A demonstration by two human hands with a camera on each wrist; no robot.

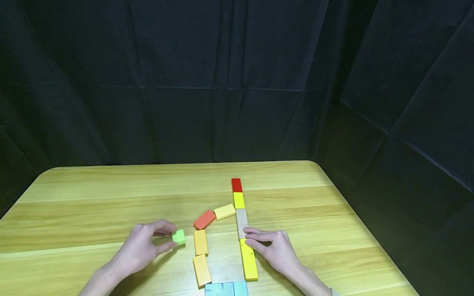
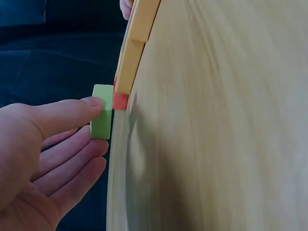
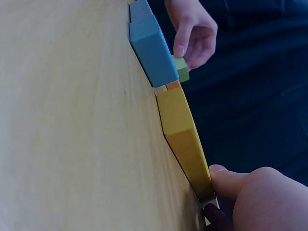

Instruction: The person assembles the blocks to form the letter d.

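Observation:
In the head view, my left hand (image 1: 138,246) pinches a small green block (image 1: 179,237) between thumb and fingers, left of a curve of blocks. In the left wrist view, the green block (image 2: 101,113) is held at the thumb tip. My right hand (image 1: 275,250) rests where a long yellow block (image 1: 249,263) meets a plain wood block (image 1: 242,222), its thumb on the yellow one and its fingertips on the wood one. A shorter yellow block (image 1: 238,200) and a red block (image 1: 236,185) continue this straight row away from me.
The curve has a pale yellow block (image 1: 224,211), an orange-red block (image 1: 204,220) and two orange blocks (image 1: 201,242). Blue blocks (image 1: 219,289) lie at the near edge of the view. All lie on a wooden table (image 1: 92,197) with dark curtains (image 1: 177,82) behind it.

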